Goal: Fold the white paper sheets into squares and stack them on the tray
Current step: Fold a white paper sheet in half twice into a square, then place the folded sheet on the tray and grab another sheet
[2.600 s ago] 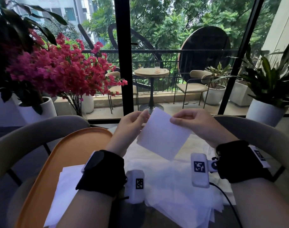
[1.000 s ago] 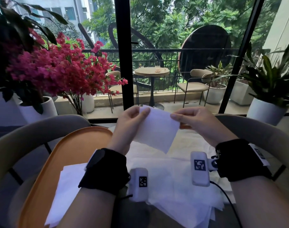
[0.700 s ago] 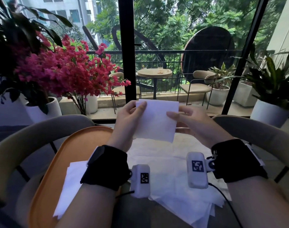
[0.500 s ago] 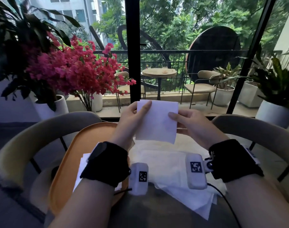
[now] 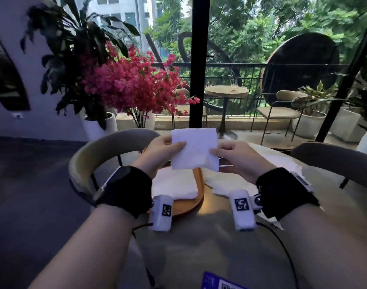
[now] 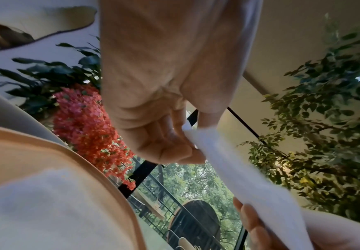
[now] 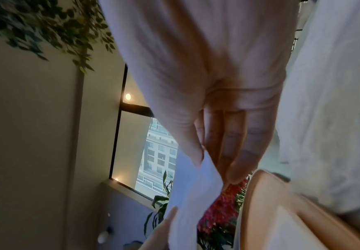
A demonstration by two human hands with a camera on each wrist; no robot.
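Observation:
A white paper sheet (image 5: 194,149), folded to a near square, hangs in the air above the orange tray (image 5: 200,185). My left hand (image 5: 165,152) pinches its left edge between thumb and fingers. My right hand (image 5: 230,155) pinches the right edge the same way. A stack of folded white sheets (image 5: 174,185) lies on the tray below. In the left wrist view the folded sheet (image 6: 249,182) runs from my left hand (image 6: 187,135) toward the other hand. In the right wrist view the thumb and fingers of my right hand (image 7: 213,162) hold the folded sheet (image 7: 192,194).
Loose unfolded white sheets (image 5: 232,184) lie on the round table (image 5: 209,247) right of the tray. Curved chair backs (image 5: 107,147) stand beyond the table on the left and right (image 5: 335,157). A pink flowering plant (image 5: 132,84) stands behind by the window.
The sheet has been turned from a tilted diamond to an upright square and carried left over the tray. My head has turned left, so the tray now lies under my hands.

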